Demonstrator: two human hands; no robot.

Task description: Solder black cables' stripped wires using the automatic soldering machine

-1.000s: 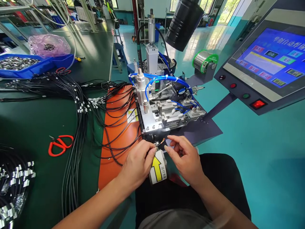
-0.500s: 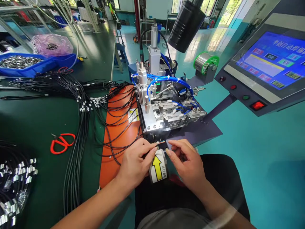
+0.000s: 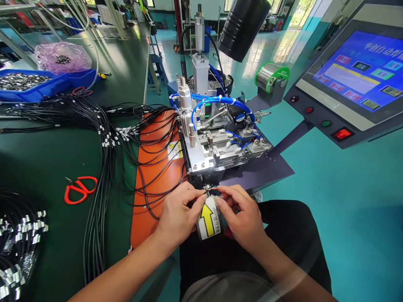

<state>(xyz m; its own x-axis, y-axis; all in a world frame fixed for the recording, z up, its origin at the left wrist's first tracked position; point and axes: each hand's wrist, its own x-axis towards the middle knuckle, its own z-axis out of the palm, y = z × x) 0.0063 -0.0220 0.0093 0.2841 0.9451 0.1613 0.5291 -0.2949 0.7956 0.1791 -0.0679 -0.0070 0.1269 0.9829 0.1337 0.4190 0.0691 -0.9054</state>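
Observation:
My left hand pinches the end of a black cable between thumb and index finger, just in front of the machine. Thin coloured wires fan out from that cable end toward the right. My right hand has its thumb and index finger at the tips of these wires, closed on them. Beneath my fingers sits a rounded part with a white label bearing a yellow arrow. The metal soldering machine, with blue air hoses, stands directly beyond both hands.
Black cables with silvery connectors lie across the green table and an orange board. Red-handled scissors lie at left. A blue tray holds small metal parts. A solder spool and screen panel stand at right.
My right hand has moved left and its fingertips have come onto the coloured wires. My left hand keeps its pinch on the cable. The camera view has shifted slightly.

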